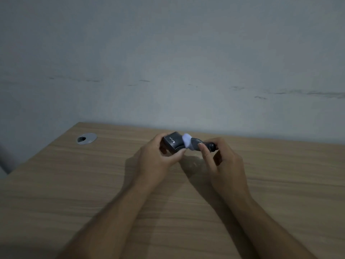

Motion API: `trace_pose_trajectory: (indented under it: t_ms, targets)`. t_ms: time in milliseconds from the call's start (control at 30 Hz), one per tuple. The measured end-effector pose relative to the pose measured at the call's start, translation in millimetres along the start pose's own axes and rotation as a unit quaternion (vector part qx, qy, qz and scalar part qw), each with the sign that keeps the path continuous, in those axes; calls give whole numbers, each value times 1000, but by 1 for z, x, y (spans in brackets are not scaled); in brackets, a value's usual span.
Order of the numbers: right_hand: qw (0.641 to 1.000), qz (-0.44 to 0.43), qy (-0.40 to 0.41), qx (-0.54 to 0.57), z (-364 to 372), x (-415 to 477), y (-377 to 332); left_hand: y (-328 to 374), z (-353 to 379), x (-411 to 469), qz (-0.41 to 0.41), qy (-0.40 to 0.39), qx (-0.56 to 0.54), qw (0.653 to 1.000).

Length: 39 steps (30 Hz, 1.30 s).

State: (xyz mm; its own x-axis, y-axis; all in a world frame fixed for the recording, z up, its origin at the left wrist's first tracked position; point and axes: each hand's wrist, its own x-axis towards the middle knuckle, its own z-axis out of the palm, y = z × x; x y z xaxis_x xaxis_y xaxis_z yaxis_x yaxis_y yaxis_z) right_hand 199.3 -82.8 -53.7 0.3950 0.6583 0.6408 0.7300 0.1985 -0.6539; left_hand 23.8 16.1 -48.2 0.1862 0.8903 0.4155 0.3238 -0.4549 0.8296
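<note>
A small dark device [172, 142] with pale lettering on its boxy left end is held above the wooden desk [74, 193]. My left hand [156, 157] grips that boxy end, thumb underneath. A bright white patch [186, 140] glows at the device's middle. My right hand [222, 159] holds the rounded dark right end [211, 145], with the index finger laid on the grey middle section. What the device is cannot be made out in the dim light.
A round silver cable grommet [87, 138] sits in the desk near its far left corner. A bare grey wall [168, 62] rises right behind the desk's far edge. The desk's left edge runs diagonally at the left.
</note>
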Motion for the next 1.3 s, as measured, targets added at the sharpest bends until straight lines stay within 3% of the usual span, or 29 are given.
trace_pose_trajectory:
  t_ms: [200,433,600,833,1000,1167,1300]
  targets:
    - [996,-74,-59,5,0,-2,-9,-2,0,3,-18,-7,17,1000]
    - [999,-32,28,-33,2,5,4,1,0,3,-19,-6,-20,1000]
    - [991,-129,-34,-34,4,-3,-9,-1,1,6,-43,6,-11,999]
    - [996,-78,30,-40,7,1,-4,-5,1,6,-51,-9,-94,994]
    - [987,-155,-18,-40,9,-6,-14,-8,1,9,-50,-3,-52,997]
    - [990,-130,22,-52,14,-3,-13,-3,2,6,-30,1,-62,998]
    - [986,-164,11,-40,8,-6,-15,-6,2,7,-30,-5,-54,998]
